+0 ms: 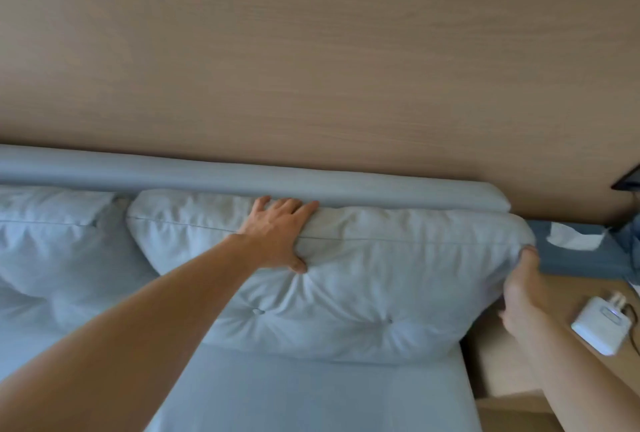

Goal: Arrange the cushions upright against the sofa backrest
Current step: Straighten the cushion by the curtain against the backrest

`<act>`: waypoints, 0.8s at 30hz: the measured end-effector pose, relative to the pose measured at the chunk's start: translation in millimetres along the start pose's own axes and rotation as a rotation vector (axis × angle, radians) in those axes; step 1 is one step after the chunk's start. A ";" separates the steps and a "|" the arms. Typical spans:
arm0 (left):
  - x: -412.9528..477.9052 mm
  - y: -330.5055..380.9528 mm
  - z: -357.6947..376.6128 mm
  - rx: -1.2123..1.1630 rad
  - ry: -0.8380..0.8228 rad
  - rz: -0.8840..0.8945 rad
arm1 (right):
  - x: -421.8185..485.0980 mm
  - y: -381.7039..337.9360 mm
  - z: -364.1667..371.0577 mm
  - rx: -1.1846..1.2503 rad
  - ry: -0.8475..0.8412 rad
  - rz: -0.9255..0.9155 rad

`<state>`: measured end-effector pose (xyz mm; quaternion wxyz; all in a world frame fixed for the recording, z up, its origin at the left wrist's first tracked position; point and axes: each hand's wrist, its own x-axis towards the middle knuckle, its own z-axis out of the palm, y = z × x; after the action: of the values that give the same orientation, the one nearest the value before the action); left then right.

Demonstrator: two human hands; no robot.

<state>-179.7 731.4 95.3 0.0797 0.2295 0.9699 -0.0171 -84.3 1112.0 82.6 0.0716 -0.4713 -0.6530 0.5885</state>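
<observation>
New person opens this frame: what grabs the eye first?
The big pale tufted cushion at centre, leaning on the sofa backrest. The left hand presses its top edge while the right hand pinches its right corner. A white adapter sits on the side table at right.

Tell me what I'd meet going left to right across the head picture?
left cushion → left hand → right hand gripping the second cushion → white charger
</observation>
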 end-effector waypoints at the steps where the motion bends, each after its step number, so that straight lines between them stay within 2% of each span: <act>1: -8.6 -4.4 -2.3 -0.023 -0.005 0.008 | -13.0 -6.7 1.2 -0.139 0.137 -0.130; 3: -31.4 -22.4 -10.1 -0.119 0.038 0.014 | -38.9 -19.5 10.5 -0.333 0.302 -0.458; 5: -62.6 -56.7 -21.3 -0.248 0.167 -0.037 | -68.6 -32.3 39.4 -0.367 0.254 -0.725; 7: -101.3 -107.5 -29.5 -0.394 0.361 -0.174 | -102.6 -45.7 87.0 -0.448 0.069 -0.918; 9: -145.4 -172.5 -35.8 -0.577 0.539 -0.392 | -152.8 -60.9 146.0 -0.585 -0.138 -1.118; 12: -220.0 -283.0 -44.3 -0.854 0.701 -0.719 | -253.1 -71.2 248.6 -0.785 -0.364 -1.358; 17: -329.6 -467.1 -27.8 -1.057 0.925 -0.949 | -433.5 -60.0 426.1 -1.100 -0.621 -1.417; 20: -372.8 -565.8 -0.9 -1.142 0.970 -1.081 | -513.9 -39.6 530.0 -1.283 -0.741 -1.358; 24: -410.1 -677.4 47.3 -1.177 0.932 -1.164 | -572.4 1.4 638.0 -1.428 -0.786 -1.275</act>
<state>-114.6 -59.1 113.0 -0.2334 -0.3832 0.7190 0.5307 -184.9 263.9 155.9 -0.1444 0.2549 -0.9557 0.0292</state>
